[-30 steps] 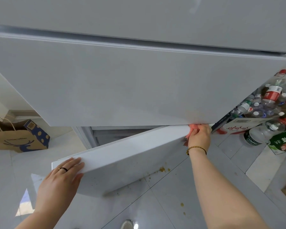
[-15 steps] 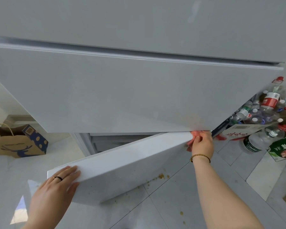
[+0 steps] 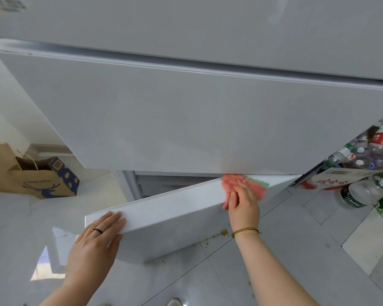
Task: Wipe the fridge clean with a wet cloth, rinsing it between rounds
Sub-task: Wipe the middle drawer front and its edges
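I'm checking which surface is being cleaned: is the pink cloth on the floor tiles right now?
No, the right hand presses the pink cloth against the top edge of the open lower fridge door.

A home kitchen, by the look of things: tall pale-grey multi-door fridge (image 3: 208,120), glossy grey floor tiles (image 3: 285,250) with food spatter, brown paper carrier bag (image 3: 31,182), heap of empty clear plastic drink bottles (image 3: 363,155).
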Demonstrator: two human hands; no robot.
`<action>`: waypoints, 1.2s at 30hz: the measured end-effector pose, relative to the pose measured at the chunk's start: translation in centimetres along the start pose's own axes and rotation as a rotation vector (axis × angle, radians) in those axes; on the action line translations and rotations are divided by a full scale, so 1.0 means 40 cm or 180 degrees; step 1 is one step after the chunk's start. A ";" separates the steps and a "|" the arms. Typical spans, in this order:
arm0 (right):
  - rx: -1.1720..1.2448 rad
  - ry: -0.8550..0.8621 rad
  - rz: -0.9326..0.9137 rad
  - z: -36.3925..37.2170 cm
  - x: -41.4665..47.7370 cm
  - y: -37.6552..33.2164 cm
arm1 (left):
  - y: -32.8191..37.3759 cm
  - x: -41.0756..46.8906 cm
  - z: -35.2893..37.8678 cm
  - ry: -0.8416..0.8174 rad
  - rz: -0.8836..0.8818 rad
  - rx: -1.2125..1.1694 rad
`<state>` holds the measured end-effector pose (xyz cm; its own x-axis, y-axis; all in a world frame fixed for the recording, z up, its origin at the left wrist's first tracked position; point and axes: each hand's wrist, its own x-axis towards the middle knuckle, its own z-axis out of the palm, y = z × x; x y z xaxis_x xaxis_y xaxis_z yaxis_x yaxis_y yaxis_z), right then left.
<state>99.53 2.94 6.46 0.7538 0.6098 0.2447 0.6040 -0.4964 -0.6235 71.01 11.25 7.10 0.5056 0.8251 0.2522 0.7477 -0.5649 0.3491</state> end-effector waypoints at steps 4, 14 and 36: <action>-0.0017 -0.0141 -0.0600 0.047 -0.047 -0.080 | -0.014 0.022 -0.009 -0.0383 -0.0355 -0.0135; 0.0043 -0.0589 -0.1170 0.138 -0.133 -0.233 | -0.049 0.086 -0.088 -0.1044 -0.2142 -0.1481; 0.1973 -0.0849 0.1011 0.083 -0.138 -0.403 | -0.180 0.265 -0.035 -0.1105 -0.1956 -0.2086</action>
<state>84.77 9.64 12.69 0.7318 0.6633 -0.1564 0.0513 -0.2824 -0.9579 70.39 24.05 8.54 0.2838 0.8772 -0.3872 0.5885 0.1594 0.7926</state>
